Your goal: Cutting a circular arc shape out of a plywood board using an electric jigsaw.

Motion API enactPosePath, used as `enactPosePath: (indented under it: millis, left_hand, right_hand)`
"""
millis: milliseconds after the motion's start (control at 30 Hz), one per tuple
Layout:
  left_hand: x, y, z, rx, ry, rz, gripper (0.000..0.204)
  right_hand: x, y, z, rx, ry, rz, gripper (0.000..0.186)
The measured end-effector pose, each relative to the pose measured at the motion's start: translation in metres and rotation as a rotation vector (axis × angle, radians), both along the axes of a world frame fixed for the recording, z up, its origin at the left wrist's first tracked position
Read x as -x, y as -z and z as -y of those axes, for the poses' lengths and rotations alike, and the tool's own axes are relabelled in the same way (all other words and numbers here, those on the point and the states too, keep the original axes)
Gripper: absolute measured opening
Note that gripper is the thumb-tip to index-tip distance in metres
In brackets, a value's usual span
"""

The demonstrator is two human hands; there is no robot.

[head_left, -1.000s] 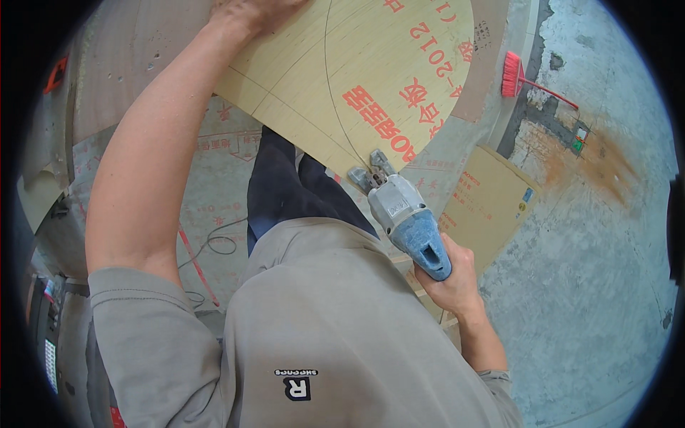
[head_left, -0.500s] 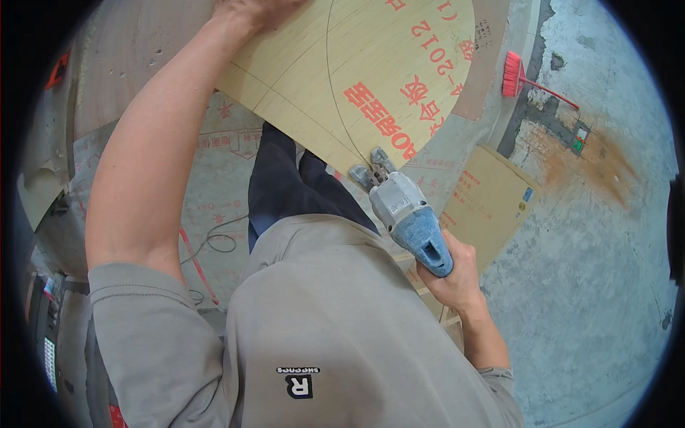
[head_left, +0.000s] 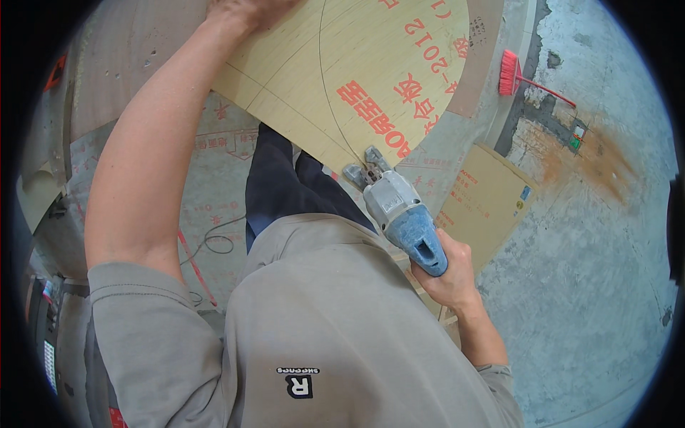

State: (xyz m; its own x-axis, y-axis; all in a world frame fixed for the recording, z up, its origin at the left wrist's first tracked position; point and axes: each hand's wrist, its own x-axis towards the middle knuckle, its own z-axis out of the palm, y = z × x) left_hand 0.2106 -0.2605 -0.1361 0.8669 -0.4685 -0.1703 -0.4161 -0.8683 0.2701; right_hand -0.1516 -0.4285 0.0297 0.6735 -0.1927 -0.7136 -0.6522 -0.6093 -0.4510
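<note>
My right hand (head_left: 451, 277) is wrapped round the rear of a grey-and-blue jigsaw (head_left: 408, 222). The saw's metal shoe rests on the near edge of a yellowish plywood board (head_left: 292, 89) with red printing. Its front meets a curved dark line drawn on the board; the blade itself cannot be made out. At the top, my left hand (head_left: 246, 10) lies on the board's far left part, its fingers mostly cut off by the picture's edge. The board's right side is rounded, and more thin lines cross its left part.
A brown sheet (head_left: 118, 85) lies beyond the board at upper left. On the right, another board (head_left: 485, 203) lies low, near a red broom (head_left: 509, 73) on the stained concrete floor. A thin cable (head_left: 217, 242) loops on the printed floor covering left of my legs.
The board and the jigsaw appear slightly farther left and higher in the picture, and the background has shifted a little too. Both hands keep their places on board and saw.
</note>
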Motion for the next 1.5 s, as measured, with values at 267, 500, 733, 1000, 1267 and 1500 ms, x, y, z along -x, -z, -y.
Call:
enactPosePath:
  millis: [267, 500, 733, 1000, 1267, 1500]
  left_hand:
    - [0.0, -0.001, -0.001, -0.023, 0.0, -0.007, 0.065]
    - [0.001, -0.005, 0.0, -0.015, -0.005, -0.015, 0.063]
    - [0.002, -0.007, 0.0, -0.016, -0.005, -0.017, 0.063]
    - [0.001, -0.007, -0.001, -0.019, -0.007, -0.029, 0.063]
    - [-0.001, -0.003, -0.002, 0.015, 0.015, -0.026, 0.064]
    - [-0.001, 0.0, -0.003, 0.014, 0.009, -0.005, 0.064]
  right_hand:
    - [-0.005, 0.002, -0.005, 0.008, -0.019, 0.057, 0.02]
    - [-0.01, 0.002, -0.007, 0.006, -0.028, 0.067, 0.02]
    - [-0.014, 0.001, -0.011, 0.018, -0.012, 0.057, 0.019]
    - [-0.017, 0.0, -0.014, 0.006, 0.018, 0.034, 0.019]
    - [-0.02, 0.001, -0.015, 0.001, 0.02, 0.026, 0.02]
    - [-0.023, 0.001, -0.018, -0.012, 0.043, 0.022, 0.022]
